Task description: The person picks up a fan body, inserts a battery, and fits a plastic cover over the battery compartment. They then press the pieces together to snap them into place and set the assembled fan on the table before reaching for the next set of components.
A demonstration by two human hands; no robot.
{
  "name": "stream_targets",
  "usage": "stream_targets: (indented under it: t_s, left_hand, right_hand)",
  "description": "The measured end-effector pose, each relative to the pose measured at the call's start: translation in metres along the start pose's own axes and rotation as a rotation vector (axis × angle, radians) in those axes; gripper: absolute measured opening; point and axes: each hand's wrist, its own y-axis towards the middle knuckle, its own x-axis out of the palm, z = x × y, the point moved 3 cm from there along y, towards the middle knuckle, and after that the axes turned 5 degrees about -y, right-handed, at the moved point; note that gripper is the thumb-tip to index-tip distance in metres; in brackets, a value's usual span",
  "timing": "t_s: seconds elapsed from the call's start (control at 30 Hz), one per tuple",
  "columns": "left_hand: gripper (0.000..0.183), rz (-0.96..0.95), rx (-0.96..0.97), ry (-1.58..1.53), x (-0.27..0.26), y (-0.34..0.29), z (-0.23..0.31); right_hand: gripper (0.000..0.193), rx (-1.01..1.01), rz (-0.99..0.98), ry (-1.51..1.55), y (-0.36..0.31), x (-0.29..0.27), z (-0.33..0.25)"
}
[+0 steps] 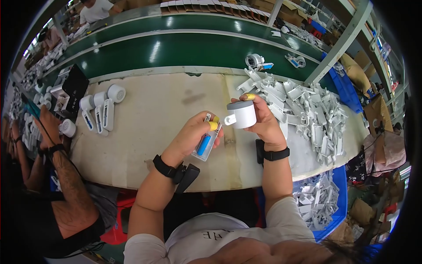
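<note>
In front of me, over the table's middle, my left hand [198,127] is closed on a light-coloured plastic handle housing [201,155] with a blue cylindrical battery [204,145] inside it. Yellow covers wrap some of my fingertips. My right hand [266,123] grips a white round fan head [243,115] with a grey rim. Its short neck [230,119] points left toward the upper end of the housing. Whether the two parts touch I cannot tell. The fingers behind the fan head are partly hidden.
A heap of white plastic shells [307,110] covers the table's right side, above a blue bin [340,202] of similar parts. Several assembled units [100,105] lie at left, near a co-worker's hand [49,125]. A green conveyor [176,50] runs behind, carrying part-built units [255,61].
</note>
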Motion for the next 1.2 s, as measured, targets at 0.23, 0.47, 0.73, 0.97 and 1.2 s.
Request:
stream_targets:
  t_s: [0.23,0.47,0.73,0.97,1.2]
  left_hand:
    - [0.013,0.063,0.006,0.162,-0.002,0.0,0.0]
    - [0.011,0.121,0.122,0.476,-0.004,0.004,0.0]
    - [0.01,-0.034,0.071,0.221,0.001,0.001,0.003]
    - [0.008,-0.056,0.074,0.179,0.003,0.0,0.001]
    - [0.015,0.121,0.256,0.693,-0.001,0.004,-0.006]
  right_hand:
    - [0.071,0.012,0.005,-0.083,0.0,0.004,-0.002]
    - [0.071,0.021,0.041,-0.212,-0.003,0.005,-0.01]
    - [0.069,0.036,-0.001,-0.244,0.003,0.006,-0.038]
    - [0.068,-0.047,-0.041,-0.278,-0.003,0.006,-0.033]
    - [0.062,0.057,-0.158,-0.555,0.007,0.011,-0.057]
